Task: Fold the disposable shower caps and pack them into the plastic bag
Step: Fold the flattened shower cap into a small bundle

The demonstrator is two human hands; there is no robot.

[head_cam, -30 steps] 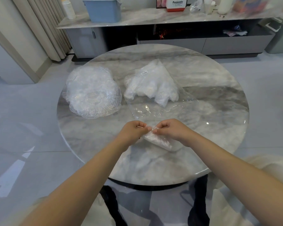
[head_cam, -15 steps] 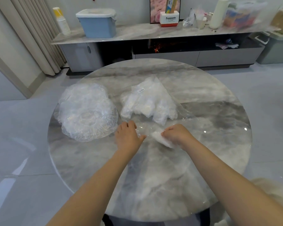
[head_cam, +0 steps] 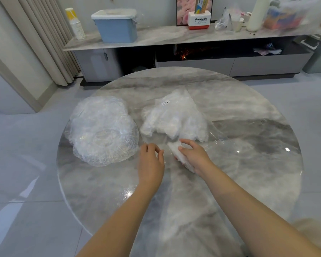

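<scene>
Folded shower cap (head_cam: pixel 176 151) in right hand (head_cam: pixel 193 154), left hand (head_cam: pixel 151 160) loose beside it

Looking like a home living rm — round marble table (head_cam: pixel 248 182) sitting before a low TV-style cabinet (head_cam: pixel 193 62) w/ household clutter. Beige curtains (head_cam: pixel 44 39) hanging at left, glossy tiled floor (head_cam: pixel 26 164) showing around — domestic, not a shop.

- The right hand (head_cam: pixel 194 154) covers part of the folded cap (head_cam: pixel 176 149).
- The plastic bag (head_cam: pixel 174 117) mouth is perhaps open; its clear film blurs against the counter (head_cam: pixel 248 164).
- Both forearms run off the bottom edge.
</scene>
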